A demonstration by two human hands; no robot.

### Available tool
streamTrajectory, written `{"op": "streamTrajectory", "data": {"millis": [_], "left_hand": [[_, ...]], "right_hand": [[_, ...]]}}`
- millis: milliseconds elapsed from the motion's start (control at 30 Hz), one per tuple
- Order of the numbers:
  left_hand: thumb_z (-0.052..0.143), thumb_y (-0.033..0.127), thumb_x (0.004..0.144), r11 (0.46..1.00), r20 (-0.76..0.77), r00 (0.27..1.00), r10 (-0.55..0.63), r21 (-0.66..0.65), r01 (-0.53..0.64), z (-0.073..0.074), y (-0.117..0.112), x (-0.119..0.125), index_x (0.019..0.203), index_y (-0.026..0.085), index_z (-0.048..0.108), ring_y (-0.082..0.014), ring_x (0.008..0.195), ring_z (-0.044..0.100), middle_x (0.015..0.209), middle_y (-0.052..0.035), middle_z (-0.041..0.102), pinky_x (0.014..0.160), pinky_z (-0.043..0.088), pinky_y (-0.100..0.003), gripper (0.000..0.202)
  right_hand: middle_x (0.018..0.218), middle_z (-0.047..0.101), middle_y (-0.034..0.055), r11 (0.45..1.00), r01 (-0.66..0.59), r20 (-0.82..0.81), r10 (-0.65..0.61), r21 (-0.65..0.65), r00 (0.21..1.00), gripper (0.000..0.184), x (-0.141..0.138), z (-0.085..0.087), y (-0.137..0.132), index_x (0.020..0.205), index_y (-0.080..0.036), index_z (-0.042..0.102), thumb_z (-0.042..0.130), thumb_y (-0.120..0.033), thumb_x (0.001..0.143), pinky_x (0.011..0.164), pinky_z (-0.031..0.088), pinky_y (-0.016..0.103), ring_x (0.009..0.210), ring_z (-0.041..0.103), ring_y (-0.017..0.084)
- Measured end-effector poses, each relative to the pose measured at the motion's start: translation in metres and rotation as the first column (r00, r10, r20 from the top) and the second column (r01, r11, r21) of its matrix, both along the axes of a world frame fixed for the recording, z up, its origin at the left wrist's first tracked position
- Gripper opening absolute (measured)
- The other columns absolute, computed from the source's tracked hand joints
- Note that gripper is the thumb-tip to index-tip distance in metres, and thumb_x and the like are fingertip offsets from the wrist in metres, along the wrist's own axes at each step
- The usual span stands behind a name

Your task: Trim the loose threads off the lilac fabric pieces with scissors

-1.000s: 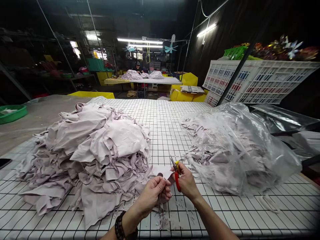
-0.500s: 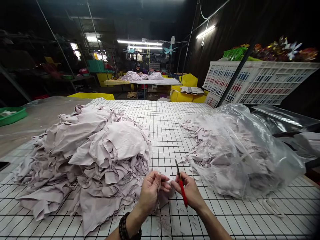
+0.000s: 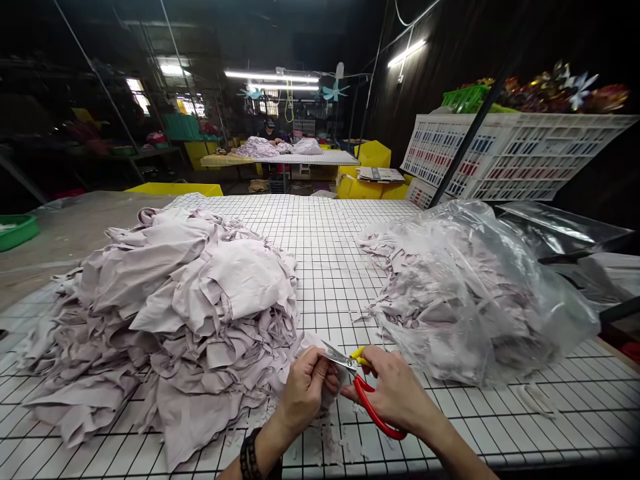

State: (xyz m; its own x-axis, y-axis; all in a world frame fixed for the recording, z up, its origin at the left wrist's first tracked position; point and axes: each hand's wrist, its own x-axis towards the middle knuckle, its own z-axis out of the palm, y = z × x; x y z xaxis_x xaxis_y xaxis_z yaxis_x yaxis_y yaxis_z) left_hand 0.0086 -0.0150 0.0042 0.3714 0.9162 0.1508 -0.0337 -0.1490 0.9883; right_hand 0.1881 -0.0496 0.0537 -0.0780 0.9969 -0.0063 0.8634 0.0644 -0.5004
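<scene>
My right hand (image 3: pixel 395 390) grips a pair of scissors (image 3: pixel 367 400) with one red and one yellow handle. Their blades are parted and point left, right at the fingertips of my left hand (image 3: pixel 306 383). That left hand is closed, pinching a piece of pale lilac fabric (image 3: pixel 331 393), part of which hangs below the fingers and part of which sticks up behind them. A dark beaded bracelet circles the left wrist. To the left lies a big heap of pale lilac fabric pieces (image 3: pixel 200 300). Small cloth snippets (image 3: pixel 333 443) are scattered on the table under my hands.
On the right, a clear plastic bag (image 3: pixel 480 300) holds more of the same fabric. The white table (image 3: pixel 325 267) has a black grid. White crates (image 3: pixel 515 153) stand at the back right, a green basket (image 3: pixel 17 232) at far left. A person (image 3: pixel 270 131) sits at a farther table.
The scissors have swung from upright and closed to opened blades pointing left at the fabric. My right hand has turned and gripped the handles. The view has shifted slightly.
</scene>
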Motion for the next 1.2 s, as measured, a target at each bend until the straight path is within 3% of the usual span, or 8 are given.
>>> {"op": "streamTrajectory", "data": {"millis": [300, 633, 867, 1100, 1200], "left_hand": [[0.042, 0.035, 0.094, 0.999, -0.011, 0.999, -0.046, -0.004, 0.046, -0.007, -0.003, -0.003, 0.084, 0.016, 0.056, -0.0098, 0.055, 0.057, 0.072, -0.0006, 0.053, 0.054, 0.048, -0.022, 0.025], [0.045, 0.04, 0.092, 0.992, 0.012, 0.998, -0.063, -0.111, 0.064, -0.004, -0.007, -0.004, 0.083, 0.016, 0.056, -0.0108, 0.052, 0.056, 0.068, -0.0016, 0.056, 0.05, 0.046, -0.022, 0.027], [0.045, 0.043, 0.091, 0.982, 0.011, 0.997, -0.078, -0.173, 0.079, -0.002, -0.008, -0.005, 0.082, 0.015, 0.054, -0.0098, 0.051, 0.054, 0.066, -0.0015, 0.056, 0.049, 0.045, -0.02, 0.03], [0.044, 0.043, 0.092, 0.982, 0.0, 0.996, -0.087, -0.168, 0.086, -0.005, -0.007, -0.002, 0.086, 0.014, 0.057, -0.0102, 0.051, 0.054, 0.064, -0.0006, 0.055, 0.05, 0.045, -0.021, 0.032], [0.045, 0.04, 0.092, 0.999, -0.105, 0.994, -0.032, -0.032, 0.029, 0.008, 0.006, -0.009, 0.083, 0.015, 0.06, -0.0125, 0.06, 0.056, 0.068, -0.0026, 0.057, 0.058, 0.047, -0.023, 0.03]], "right_hand": [[0.073, 0.06, -0.0012, 0.997, -0.027, 0.073, 0.021, 0.078, 0.997, 0.028, -0.002, 0.0, -0.001, 0.073, -0.021, 0.05, 0.061, -0.047, 0.075, 0.064, 0.033, 0.028, 0.065, 0.049, 0.016], [0.063, 0.058, -0.0015, 0.998, -0.049, 0.081, 0.045, 0.048, 0.996, 0.027, 0.003, -0.014, 0.0, 0.066, -0.022, 0.048, 0.06, -0.044, 0.074, 0.059, 0.03, 0.028, 0.055, 0.045, 0.014], [0.059, 0.055, -0.002, 0.998, -0.054, 0.117, 0.049, 0.042, 0.992, 0.038, 0.007, -0.018, 0.0, 0.062, -0.021, 0.044, 0.059, -0.054, 0.075, 0.051, 0.023, 0.026, 0.053, 0.044, 0.013], [0.057, 0.056, -0.0014, 0.999, -0.039, 0.104, 0.035, 0.029, 0.994, 0.037, 0.011, -0.027, 0.002, 0.059, -0.021, 0.045, 0.06, -0.05, 0.075, 0.052, 0.025, 0.025, 0.054, 0.046, 0.013], [0.057, 0.053, -0.0033, 0.999, -0.01, -0.018, 0.01, -0.036, 1.0, 0.035, 0.019, -0.027, 0.004, 0.06, -0.021, 0.042, 0.062, -0.048, 0.073, 0.05, 0.026, 0.023, 0.053, 0.044, 0.013]]}}
